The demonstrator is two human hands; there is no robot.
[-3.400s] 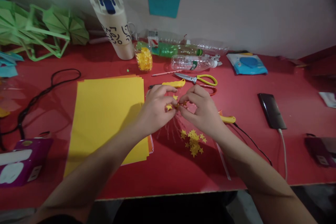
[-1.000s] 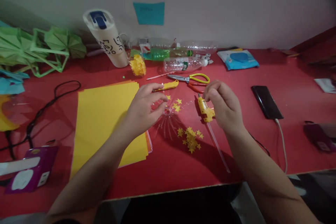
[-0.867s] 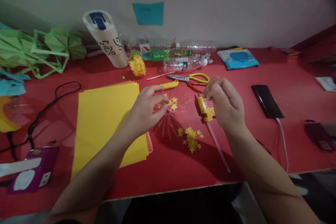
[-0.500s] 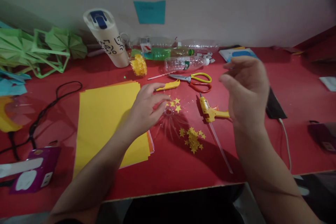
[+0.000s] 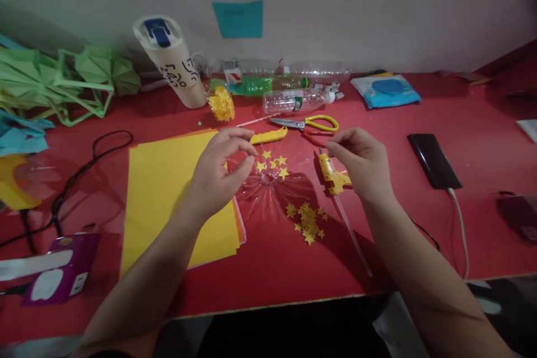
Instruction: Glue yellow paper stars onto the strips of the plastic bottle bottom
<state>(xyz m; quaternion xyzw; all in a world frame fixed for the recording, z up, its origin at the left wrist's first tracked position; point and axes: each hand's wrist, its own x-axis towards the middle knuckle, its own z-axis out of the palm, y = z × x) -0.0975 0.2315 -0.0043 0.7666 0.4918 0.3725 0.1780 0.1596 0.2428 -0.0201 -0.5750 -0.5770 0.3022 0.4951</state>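
My left hand (image 5: 220, 173) hovers over the right edge of the yellow paper sheets (image 5: 168, 196), fingers curved and apart, holding nothing visible. Beside its fingertips several yellow stars (image 5: 282, 161) lie on a clear, petal-like plastic piece (image 5: 268, 201) with a round centre. My right hand (image 5: 363, 162) is pinched at the thumb and fingertips; anything between them is too small to make out. It is above the yellow glue gun (image 5: 333, 175), covering part of its handle. A pile of small yellow stars (image 5: 309, 222) lies on the red table (image 5: 260, 285).
Scissors (image 5: 308, 124), a yellow cutter (image 5: 271, 136) and plastic bottles (image 5: 293, 102) lie behind. A tall tumbler (image 5: 174, 61) stands back left near green paper shapes (image 5: 92, 75). To the right are a wipes pack (image 5: 386, 91) and a phone (image 5: 434, 160) with a cable.
My right hand has come left and down towards the glue gun, its fingers closing to a pinch. My left hand has drawn slightly left, away from the stars.
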